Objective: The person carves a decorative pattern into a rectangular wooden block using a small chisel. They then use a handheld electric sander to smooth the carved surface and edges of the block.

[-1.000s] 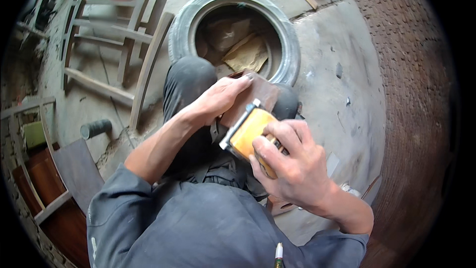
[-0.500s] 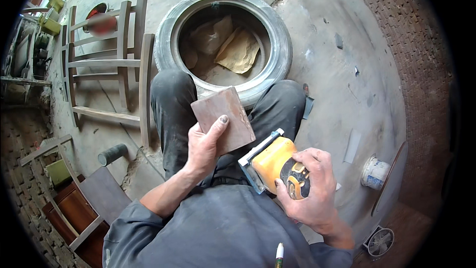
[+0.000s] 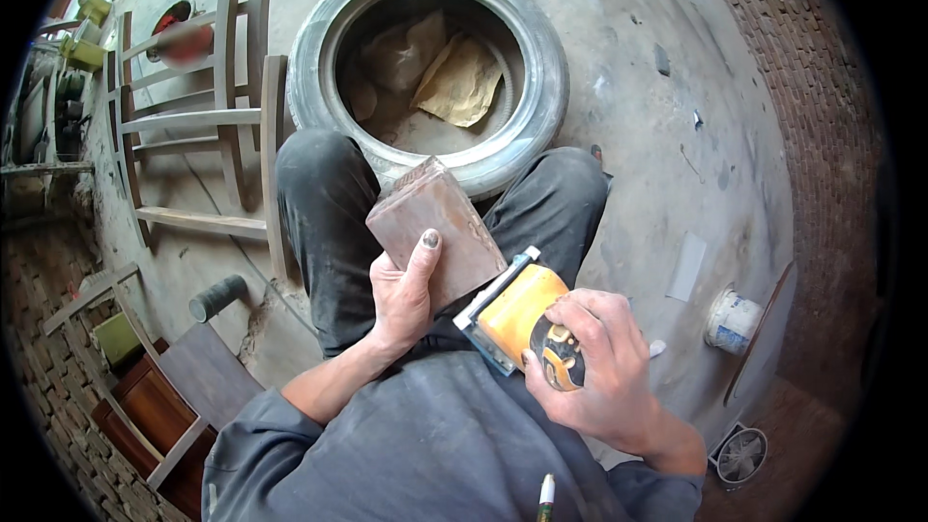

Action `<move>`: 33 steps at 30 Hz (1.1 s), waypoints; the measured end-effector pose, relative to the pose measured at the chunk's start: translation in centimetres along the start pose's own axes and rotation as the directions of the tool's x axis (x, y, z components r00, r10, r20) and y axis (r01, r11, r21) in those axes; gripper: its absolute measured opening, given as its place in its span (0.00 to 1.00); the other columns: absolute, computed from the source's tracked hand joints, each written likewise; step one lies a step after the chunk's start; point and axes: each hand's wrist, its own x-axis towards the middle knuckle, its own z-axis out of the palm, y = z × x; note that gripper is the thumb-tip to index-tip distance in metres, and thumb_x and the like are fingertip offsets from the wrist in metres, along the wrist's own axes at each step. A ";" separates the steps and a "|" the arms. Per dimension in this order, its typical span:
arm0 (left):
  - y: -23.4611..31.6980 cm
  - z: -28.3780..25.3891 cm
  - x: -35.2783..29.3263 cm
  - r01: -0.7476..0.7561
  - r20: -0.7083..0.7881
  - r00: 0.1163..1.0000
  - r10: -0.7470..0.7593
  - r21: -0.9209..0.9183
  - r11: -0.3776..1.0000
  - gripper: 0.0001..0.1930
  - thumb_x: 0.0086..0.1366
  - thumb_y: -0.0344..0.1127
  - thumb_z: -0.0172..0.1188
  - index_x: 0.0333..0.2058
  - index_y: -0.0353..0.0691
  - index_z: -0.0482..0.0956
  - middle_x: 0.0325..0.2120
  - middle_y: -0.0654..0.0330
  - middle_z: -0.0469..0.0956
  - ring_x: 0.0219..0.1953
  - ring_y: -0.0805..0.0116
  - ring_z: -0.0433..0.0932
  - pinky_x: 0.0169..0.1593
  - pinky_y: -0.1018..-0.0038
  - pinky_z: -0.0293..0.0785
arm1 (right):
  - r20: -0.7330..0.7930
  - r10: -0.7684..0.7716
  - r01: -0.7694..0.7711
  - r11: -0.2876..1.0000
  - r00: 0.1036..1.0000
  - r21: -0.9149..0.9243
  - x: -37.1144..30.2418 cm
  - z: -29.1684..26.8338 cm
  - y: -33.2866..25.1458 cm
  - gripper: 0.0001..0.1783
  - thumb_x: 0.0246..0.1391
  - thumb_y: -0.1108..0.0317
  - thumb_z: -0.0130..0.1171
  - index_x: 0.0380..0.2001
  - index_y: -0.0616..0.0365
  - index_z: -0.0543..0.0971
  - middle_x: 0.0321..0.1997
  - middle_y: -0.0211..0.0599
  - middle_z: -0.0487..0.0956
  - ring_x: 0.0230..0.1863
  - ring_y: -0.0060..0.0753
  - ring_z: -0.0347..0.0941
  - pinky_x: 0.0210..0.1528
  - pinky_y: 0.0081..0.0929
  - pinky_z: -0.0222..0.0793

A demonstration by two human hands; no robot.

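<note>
My left hand (image 3: 404, 295) grips a dusty brown wooden block (image 3: 440, 227) by its lower left side, thumb across the broad face and the other fingers hidden beneath. The block is tilted over my knees, so one edge shows along its top. In my right hand (image 3: 604, 362) is a yellow and black electric sander (image 3: 522, 309), held round its black end. Its flat pad, seen edge-on, faces up and left toward the block's lower right corner. Pad and corner are very close; whether they touch I cannot tell.
Beyond my knees lies a dusty tyre (image 3: 314, 68) with crumpled sandpaper (image 3: 459, 82) inside. Wooden frames (image 3: 198, 222) stand at left, near a dark cylinder (image 3: 217, 298) and a grey panel (image 3: 208, 372). At right are a white tub (image 3: 733, 319) and a small fan (image 3: 742, 454).
The block has tipped, so its upper edge face now shows. The sander has moved slightly left and up, nearer the block. My view has shifted a little.
</note>
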 end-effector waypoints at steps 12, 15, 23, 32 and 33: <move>-0.5 -0.1 -0.5 0.034 0.025 0.999 -0.035 0.035 0.999 0.16 0.76 0.40 0.63 0.51 0.32 0.82 0.44 0.62 0.84 0.42 0.78 0.80 0.48 0.76 0.78 | -0.018 -0.048 0.045 0.992 0.999 -0.120 1.5 0.5 -0.4 0.29 0.38 0.70 0.77 0.48 0.58 0.80 0.47 0.40 0.78 0.46 0.48 0.79 0.43 0.37 0.81; -0.7 -0.3 -0.5 0.046 0.031 0.998 -0.046 0.019 0.999 0.17 0.77 0.41 0.62 0.50 0.31 0.82 0.43 0.62 0.84 0.42 0.78 0.80 0.48 0.76 0.78 | -0.038 -0.057 0.052 0.992 0.998 -0.115 2.3 0.7 -0.1 0.28 0.38 0.70 0.77 0.47 0.58 0.80 0.47 0.40 0.78 0.46 0.48 0.79 0.43 0.37 0.81; -0.6 -0.9 -0.4 0.061 0.026 0.998 -0.064 0.122 0.991 0.19 0.79 0.47 0.59 0.48 0.32 0.83 0.41 0.64 0.83 0.40 0.79 0.78 0.46 0.77 0.76 | -0.028 -0.030 0.027 0.996 0.999 -0.081 1.7 0.4 0.4 0.29 0.39 0.71 0.76 0.48 0.58 0.79 0.47 0.40 0.78 0.45 0.48 0.78 0.44 0.38 0.80; -1.5 -2.2 -0.4 0.060 0.004 0.998 -0.061 0.121 0.991 0.30 0.80 0.59 0.50 0.49 0.30 0.81 0.43 0.62 0.83 0.43 0.78 0.77 0.50 0.76 0.74 | -0.062 -0.101 0.099 0.995 0.993 -0.034 5.2 0.9 0.7 0.30 0.38 0.72 0.76 0.49 0.59 0.79 0.47 0.41 0.78 0.45 0.48 0.78 0.43 0.38 0.80; -1.6 -2.2 -0.4 0.049 0.007 0.999 -0.050 0.121 0.991 0.31 0.80 0.59 0.50 0.49 0.30 0.81 0.44 0.61 0.83 0.44 0.77 0.77 0.50 0.76 0.74 | -0.065 -0.105 0.103 0.994 0.992 -0.031 5.4 0.9 0.7 0.30 0.38 0.72 0.76 0.49 0.59 0.79 0.46 0.41 0.78 0.45 0.48 0.78 0.43 0.38 0.80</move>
